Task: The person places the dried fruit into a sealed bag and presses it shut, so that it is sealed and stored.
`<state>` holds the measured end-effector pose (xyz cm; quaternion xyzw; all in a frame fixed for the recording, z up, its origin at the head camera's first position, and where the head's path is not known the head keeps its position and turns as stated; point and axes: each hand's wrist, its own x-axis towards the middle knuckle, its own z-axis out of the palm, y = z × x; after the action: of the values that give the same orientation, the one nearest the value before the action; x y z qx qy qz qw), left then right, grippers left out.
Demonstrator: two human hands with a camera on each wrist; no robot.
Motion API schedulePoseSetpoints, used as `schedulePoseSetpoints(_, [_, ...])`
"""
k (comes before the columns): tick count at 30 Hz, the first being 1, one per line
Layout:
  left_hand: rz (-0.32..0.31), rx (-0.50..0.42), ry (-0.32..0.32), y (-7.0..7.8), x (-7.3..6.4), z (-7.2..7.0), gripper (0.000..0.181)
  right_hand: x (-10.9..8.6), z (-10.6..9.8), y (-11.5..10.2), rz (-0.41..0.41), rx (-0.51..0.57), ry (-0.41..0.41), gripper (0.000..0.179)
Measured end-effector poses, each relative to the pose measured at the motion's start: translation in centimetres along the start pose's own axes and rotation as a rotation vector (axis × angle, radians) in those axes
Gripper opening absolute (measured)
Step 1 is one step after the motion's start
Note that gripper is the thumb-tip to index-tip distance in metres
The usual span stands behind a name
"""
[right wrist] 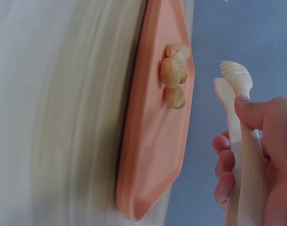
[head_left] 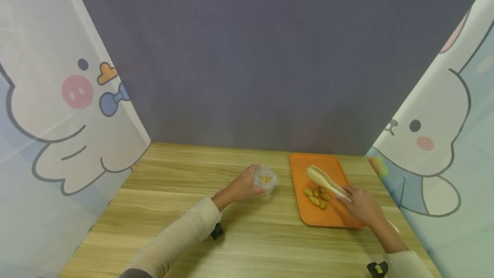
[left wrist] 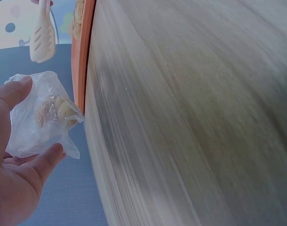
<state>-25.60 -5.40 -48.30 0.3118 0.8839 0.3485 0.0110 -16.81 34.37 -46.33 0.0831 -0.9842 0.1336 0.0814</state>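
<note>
My left hand [head_left: 244, 184] holds a clear plastic bag [left wrist: 44, 117] with its mouth facing up, thumb and fingers around its side. A few small golden-brown pastry-like pieces [left wrist: 58, 110] lie inside the bag. My right hand [head_left: 362, 206] grips cream-coloured tongs [right wrist: 242, 141] above the orange tray [head_left: 332, 218]. The tips of the tongs are slightly apart, and nothing shows between them. Several more of the golden-brown pieces [head_left: 314, 200] sit in a cluster on the tray, below and to the left of the tongs.
The tray lies on a wood-grain table [head_left: 170, 170], to the right of the bag. A dark grey panel [head_left: 247, 63] rises behind the table. Cartoon-printed sheets stand at the left [head_left: 46, 98] and right [head_left: 436, 119].
</note>
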Motion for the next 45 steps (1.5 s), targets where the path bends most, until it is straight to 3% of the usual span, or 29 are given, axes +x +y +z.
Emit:
schedulePoseSetpoints(16, [-0.018,-0.01,-0.007,-0.3,-0.1,0.3,0.08,-1.2,0.7,1.9,0.016,-0.043,-0.02,0.042])
schedulePoseSetpoints(27, [-0.028,-0.004,-0.004,-0.3,0.0,0.3,0.079,-1.2,0.4,2.3,0.053,-0.049,-0.082,0.048])
schedulePoseSetpoints(45, [-0.027,0.001,-0.005,-0.4,0.1,0.3,0.079,-1.2,1.1,2.9,0.031,-0.066,-0.072,0.038])
